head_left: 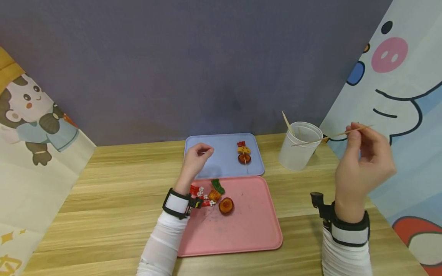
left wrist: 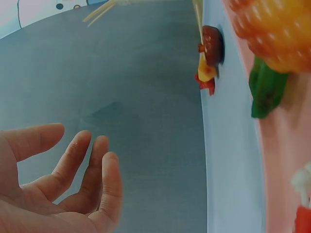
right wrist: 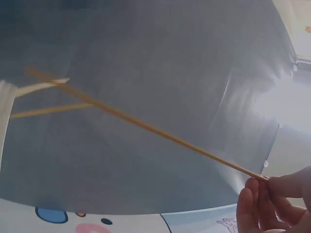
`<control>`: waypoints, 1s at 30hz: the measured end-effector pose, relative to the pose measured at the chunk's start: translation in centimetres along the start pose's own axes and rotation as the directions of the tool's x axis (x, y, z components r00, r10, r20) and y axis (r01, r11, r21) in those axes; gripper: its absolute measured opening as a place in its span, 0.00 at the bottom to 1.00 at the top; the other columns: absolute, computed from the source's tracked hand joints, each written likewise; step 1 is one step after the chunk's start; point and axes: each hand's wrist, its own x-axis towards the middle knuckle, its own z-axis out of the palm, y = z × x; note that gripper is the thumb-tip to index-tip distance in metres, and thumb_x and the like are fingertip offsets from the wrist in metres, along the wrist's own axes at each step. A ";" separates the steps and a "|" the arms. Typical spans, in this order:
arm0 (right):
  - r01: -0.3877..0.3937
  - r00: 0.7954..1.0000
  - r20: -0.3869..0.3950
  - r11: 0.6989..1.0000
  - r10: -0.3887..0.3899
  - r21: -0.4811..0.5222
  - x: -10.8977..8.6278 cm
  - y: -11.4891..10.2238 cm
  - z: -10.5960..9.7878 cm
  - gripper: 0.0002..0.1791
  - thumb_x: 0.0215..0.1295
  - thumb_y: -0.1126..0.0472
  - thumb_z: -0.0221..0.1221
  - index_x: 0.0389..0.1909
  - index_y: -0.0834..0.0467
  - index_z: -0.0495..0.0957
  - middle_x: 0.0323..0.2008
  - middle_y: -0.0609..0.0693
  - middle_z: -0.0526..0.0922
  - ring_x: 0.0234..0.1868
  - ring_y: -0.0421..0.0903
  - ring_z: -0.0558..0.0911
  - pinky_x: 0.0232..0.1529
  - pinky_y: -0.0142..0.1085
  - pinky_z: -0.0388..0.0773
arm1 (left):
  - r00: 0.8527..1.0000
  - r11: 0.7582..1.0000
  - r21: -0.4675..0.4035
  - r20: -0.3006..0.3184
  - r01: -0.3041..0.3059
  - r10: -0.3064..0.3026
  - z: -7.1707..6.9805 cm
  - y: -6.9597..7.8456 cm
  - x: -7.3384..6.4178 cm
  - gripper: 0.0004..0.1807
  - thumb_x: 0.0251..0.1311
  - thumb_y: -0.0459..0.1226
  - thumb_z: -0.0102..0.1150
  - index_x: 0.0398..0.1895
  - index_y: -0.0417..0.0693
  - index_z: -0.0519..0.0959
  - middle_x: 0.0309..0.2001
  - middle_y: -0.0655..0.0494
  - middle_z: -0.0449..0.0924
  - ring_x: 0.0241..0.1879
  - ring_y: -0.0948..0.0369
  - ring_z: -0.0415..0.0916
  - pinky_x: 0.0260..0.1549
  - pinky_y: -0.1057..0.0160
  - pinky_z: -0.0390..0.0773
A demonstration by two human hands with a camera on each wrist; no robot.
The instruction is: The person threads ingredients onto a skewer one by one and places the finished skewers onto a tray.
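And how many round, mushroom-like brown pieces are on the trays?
2. One piece is on a stick on the blue tray; the other piece lies loose on the pink tray, which the left arm partly covers, so others may be hidden.

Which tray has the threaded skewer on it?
The blue tray, the far one: the threaded skewer lies on it, while the pink tray holds loose food pieces.

We scan all round: no word, number or brand reads out for us! At seven o'clock in the head view, faint dark marks [head_left: 144, 263] on the white fabric sleeve [head_left: 161, 239], too small to decipher. At eight, a yellow outlined shape [head_left: 9, 263] on the pale cartoon-printed panel [head_left: 38, 195], cut off, unreadable.
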 end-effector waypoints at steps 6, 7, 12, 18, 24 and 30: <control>-0.113 0.979 0.177 0.990 0.097 0.083 -0.7 0.8 0.1 0.08 0.62 0.72 0.58 0.35 0.75 0.79 0.34 0.54 0.84 0.35 0.45 0.82 0.40 0.29 0.78 | 1.000 1.000 -0.005 0.007 -0.016 0.016 0.9 0.8 0.1 0.11 0.63 0.39 0.58 0.42 0.42 0.81 0.43 0.47 0.81 0.44 0.54 0.77 0.48 0.55 0.76; -0.145 0.970 0.212 0.984 0.121 0.102 -0.8 1.2 0.1 0.08 0.62 0.72 0.58 0.36 0.76 0.79 0.34 0.54 0.84 0.35 0.44 0.83 0.40 0.28 0.78 | 1.000 1.000 -0.004 0.009 -0.020 0.020 1.0 1.0 0.1 0.11 0.63 0.39 0.58 0.42 0.42 0.81 0.43 0.47 0.81 0.44 0.54 0.77 0.48 0.55 0.76; -0.342 0.889 0.387 0.919 0.247 0.199 -1.6 3.3 0.5 0.08 0.61 0.71 0.58 0.36 0.75 0.78 0.37 0.55 0.84 0.37 0.45 0.83 0.41 0.27 0.79 | 0.998 0.998 0.004 0.010 -0.068 0.068 2.1 2.1 0.0 0.10 0.62 0.38 0.58 0.43 0.44 0.82 0.42 0.49 0.82 0.43 0.56 0.77 0.48 0.56 0.76; -0.522 0.751 0.554 0.836 0.359 0.167 -3.2 5.2 1.7 0.09 0.63 0.69 0.58 0.39 0.73 0.78 0.39 0.56 0.83 0.38 0.45 0.83 0.40 0.28 0.80 | 0.986 0.989 0.013 0.085 -0.146 0.144 3.9 2.9 -0.8 0.12 0.62 0.37 0.59 0.48 0.46 0.81 0.43 0.51 0.82 0.43 0.58 0.78 0.46 0.60 0.78; -0.672 0.551 0.700 0.739 0.455 0.050 -5.3 7.0 3.0 0.09 0.65 0.66 0.56 0.42 0.69 0.77 0.36 0.48 0.85 0.37 0.41 0.84 0.41 0.29 0.81 | 0.971 0.985 0.042 0.180 -0.166 0.156 5.6 3.6 -1.7 0.12 0.62 0.39 0.60 0.46 0.47 0.82 0.43 0.53 0.83 0.41 0.59 0.79 0.41 0.64 0.79; -0.724 0.414 0.768 0.688 0.488 -0.048 -7.1 8.2 4.1 0.07 0.67 0.65 0.54 0.42 0.63 0.77 0.37 0.43 0.84 0.38 0.38 0.83 0.43 0.29 0.81 | 0.957 0.983 0.083 0.257 -0.164 0.137 6.6 3.7 -2.3 0.12 0.62 0.40 0.59 0.45 0.46 0.83 0.41 0.55 0.83 0.36 0.61 0.78 0.36 0.67 0.78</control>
